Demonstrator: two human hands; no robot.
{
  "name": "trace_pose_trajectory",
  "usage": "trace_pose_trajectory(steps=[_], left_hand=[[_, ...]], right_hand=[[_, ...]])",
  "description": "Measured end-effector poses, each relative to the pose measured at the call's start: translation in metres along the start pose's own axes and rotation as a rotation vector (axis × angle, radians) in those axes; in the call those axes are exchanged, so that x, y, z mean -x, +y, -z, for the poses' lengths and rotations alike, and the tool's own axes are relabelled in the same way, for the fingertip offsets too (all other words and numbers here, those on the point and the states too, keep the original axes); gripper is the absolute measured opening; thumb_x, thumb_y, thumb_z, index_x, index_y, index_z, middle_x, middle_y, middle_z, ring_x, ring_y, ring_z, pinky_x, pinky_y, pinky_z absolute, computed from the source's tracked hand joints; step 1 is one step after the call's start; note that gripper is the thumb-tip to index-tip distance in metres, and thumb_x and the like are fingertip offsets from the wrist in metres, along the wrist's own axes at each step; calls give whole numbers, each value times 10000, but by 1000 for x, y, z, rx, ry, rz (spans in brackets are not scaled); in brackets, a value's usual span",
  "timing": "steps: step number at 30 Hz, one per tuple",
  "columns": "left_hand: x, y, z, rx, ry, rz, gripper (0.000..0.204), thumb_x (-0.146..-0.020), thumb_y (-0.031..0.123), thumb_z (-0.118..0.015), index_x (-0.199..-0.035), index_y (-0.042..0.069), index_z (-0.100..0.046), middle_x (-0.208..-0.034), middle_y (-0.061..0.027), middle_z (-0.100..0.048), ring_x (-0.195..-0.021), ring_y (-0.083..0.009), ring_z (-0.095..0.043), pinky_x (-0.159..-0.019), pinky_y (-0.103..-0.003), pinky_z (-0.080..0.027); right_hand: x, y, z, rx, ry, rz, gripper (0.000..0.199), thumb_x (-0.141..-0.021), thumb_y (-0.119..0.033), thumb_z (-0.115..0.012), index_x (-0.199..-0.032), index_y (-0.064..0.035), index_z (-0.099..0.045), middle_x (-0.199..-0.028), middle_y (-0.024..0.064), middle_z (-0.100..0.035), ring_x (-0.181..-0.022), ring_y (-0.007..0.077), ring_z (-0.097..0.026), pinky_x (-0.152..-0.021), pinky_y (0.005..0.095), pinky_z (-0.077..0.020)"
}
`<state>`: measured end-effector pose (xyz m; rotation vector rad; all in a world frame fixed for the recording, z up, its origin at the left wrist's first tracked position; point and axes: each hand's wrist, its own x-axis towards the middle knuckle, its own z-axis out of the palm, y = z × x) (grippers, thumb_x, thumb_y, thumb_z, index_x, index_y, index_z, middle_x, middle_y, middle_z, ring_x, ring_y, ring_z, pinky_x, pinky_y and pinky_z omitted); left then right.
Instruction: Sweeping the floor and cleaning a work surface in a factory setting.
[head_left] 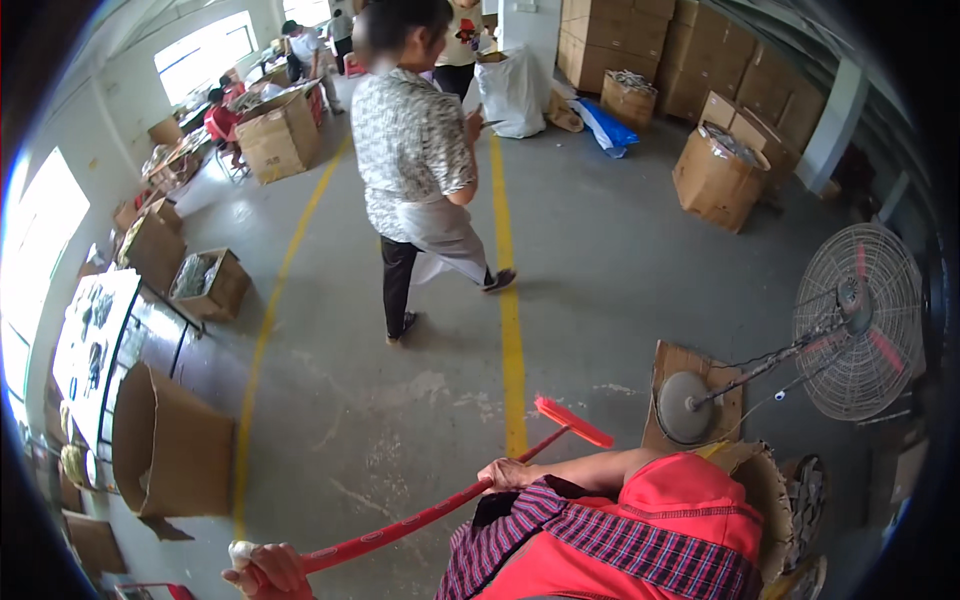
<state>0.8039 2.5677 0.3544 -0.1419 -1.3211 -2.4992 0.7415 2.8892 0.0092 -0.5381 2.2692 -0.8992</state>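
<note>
A broom with a long red handle (pixel 405 523) slants across in front of me. Its narrow red head (pixel 574 421) is down at the grey floor, beside the yellow line. Near the handle's top end, at lower left, my left hand (pixel 268 573) is closed around it; something white shows at that hand's fingers, too unclear to name. My right hand (pixel 503 474) grips the handle further down, nearer the head, with its forearm reaching in from the right.
A person (pixel 415 170) in a patterned top walks on the floor ahead, between two yellow lines (pixel 508 350). At right stands a pedestal fan (pixel 857 318) on cardboard. Open cartons (pixel 172 445) and a table (pixel 95 350) line the left; a filled carton (pixel 720 178) is at back right.
</note>
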Motion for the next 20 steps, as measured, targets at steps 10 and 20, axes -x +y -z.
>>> trace_pose_trajectory(steps=[10,20], left_hand=[[-120,-129,-51,27,-658,306,593,-743,524,-638,-722,-69,-620,-502,-39,-505,-414,-126,-475,-418,-253,-393],[-192,-174,-80,132,-747,203,403,-850,335,-571,-672,-25,-538,-408,-13,-378,-350,-136,-359,-354,-268,-302]], right_hand=[[12,70,7,76,793,-270,380,-700,-278,-670,-1003,-72,-569,-983,164,-581,-932,307,-570,-776,386,-467],[187,190,-251,459,570,-1059,436,-784,-462,-545,-1051,-117,-553,-924,148,-612,-861,309,-586,-765,403,-467]])
